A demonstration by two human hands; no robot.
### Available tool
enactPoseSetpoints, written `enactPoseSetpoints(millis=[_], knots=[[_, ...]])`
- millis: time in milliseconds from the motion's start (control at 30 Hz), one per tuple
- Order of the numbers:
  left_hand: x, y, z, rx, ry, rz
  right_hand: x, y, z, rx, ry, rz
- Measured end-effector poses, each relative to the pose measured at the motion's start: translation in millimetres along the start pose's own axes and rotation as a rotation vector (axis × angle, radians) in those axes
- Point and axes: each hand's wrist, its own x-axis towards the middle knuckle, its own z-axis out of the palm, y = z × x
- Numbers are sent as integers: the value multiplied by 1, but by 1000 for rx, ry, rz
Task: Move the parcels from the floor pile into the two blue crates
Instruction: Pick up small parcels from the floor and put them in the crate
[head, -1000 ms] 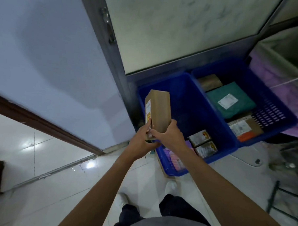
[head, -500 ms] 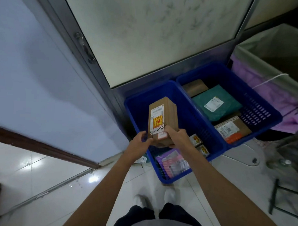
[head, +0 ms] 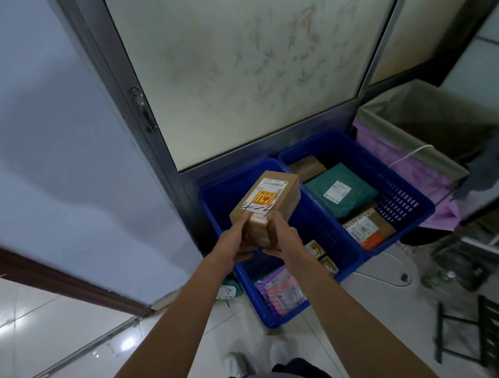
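Note:
A brown cardboard parcel (head: 266,202) with a white label and a red-yellow sticker is held above the left blue crate (head: 213,198). My left hand (head: 234,241) grips its near left end and my right hand (head: 286,237) grips its near right end. Inside the left crate lie a pink-purple packet (head: 281,291) and two small printed boxes (head: 321,255). The right blue crate (head: 414,196) holds a green mailer (head: 341,190), a brown box (head: 368,227) with an orange patch and another brown parcel (head: 306,167) at the back.
Both crates stand against a frosted glass door (head: 247,74) with a grey metal frame. A lined bin with purple cloth (head: 410,144) stands to the right. A dark metal rack (head: 479,336) lies on the floor at right. My shoes (head: 238,362) are on white tiles.
The parcel has tipped from upright to label-up and has sunk lower over the left crate. Both hands kept hold of it, and the view has shifted towards the crates.

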Motion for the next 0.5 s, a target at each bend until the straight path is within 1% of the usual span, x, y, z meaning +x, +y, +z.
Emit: enactPoseSetpoints(millis=[133,233,333,433,500], knots=[[2,-2,-12,-100,7,-23,-3,10,14,-51,17,-25],[5,-1,-20,-188,55,1,-3,14,21,-130,-36,-13],[11,7,-29,-219,120,28,-2,4,18,-257,-92,-75],[22,12,-36,-235,128,33,4,-12,-4,-389,-49,-176],[30,13,-35,-234,116,27,19,-25,-26,-386,-8,-214]])
